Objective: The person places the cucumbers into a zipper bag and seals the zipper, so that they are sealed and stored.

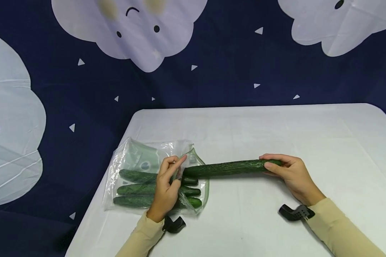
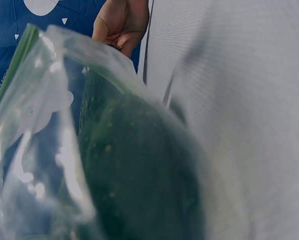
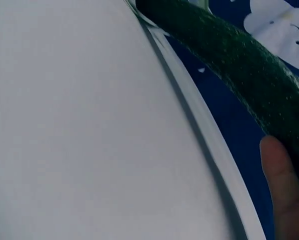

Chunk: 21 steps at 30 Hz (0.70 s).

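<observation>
A long dark green cucumber (image 1: 228, 168) lies nearly level above the table, its right end gripped between the thumb and fingers of my right hand (image 1: 294, 175). Its left end is at the mouth of a clear zip bag (image 1: 110, 185) with a green edge. At that mouth my left hand (image 1: 165, 191) pinches the bag's plastic; its exact fingertip contact is partly hidden. Three more cucumbers (image 1: 135, 200) lie side by side in the bag, partly behind the left hand. Close up, the left wrist view shows the bag's film (image 2: 64, 150) over dark green cucumber. The right thumb (image 3: 279, 170) presses the cucumber's side.
The bag lies on the left part of a white-covered table (image 1: 276, 135) with rounded corners. Behind it hangs a dark blue cloth (image 1: 225, 43) with white clouds and small triangles. Black wrist cameras (image 1: 296, 212) sit on both wrists.
</observation>
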{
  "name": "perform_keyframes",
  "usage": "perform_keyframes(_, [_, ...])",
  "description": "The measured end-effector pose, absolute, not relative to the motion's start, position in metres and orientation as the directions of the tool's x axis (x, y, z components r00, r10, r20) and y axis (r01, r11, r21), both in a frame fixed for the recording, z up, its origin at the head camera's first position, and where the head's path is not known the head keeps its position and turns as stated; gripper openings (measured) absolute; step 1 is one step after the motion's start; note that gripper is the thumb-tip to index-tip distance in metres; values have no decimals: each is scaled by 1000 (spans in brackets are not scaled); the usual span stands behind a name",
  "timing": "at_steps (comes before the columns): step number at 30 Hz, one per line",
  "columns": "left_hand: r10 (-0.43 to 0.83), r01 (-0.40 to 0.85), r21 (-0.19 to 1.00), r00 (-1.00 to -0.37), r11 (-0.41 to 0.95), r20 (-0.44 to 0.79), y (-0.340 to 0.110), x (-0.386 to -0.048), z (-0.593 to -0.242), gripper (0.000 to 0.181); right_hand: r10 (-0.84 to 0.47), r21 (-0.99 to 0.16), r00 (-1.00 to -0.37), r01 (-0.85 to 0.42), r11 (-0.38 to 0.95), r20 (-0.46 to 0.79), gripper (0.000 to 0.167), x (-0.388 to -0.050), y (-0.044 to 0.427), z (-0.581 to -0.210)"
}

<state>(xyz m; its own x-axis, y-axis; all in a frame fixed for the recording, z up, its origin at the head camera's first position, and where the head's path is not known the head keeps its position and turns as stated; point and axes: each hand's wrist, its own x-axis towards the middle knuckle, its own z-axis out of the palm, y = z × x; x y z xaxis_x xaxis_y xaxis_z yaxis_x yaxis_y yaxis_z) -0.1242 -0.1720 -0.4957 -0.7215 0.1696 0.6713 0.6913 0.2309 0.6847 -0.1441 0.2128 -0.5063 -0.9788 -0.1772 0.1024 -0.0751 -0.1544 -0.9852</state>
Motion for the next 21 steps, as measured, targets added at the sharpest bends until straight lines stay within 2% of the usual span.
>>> perform_keyframes(10, [178,690,687,-723,230,667,-172,-124,-494,74,-185,-987,-976,-92,-128,115,34,-148,195,-507])
perform_keyframes(21, [180,684,693,-729,227,660,-172,-123,-494,74,-181,-994,-982,-42,-100,60,34,-149,173,-509])
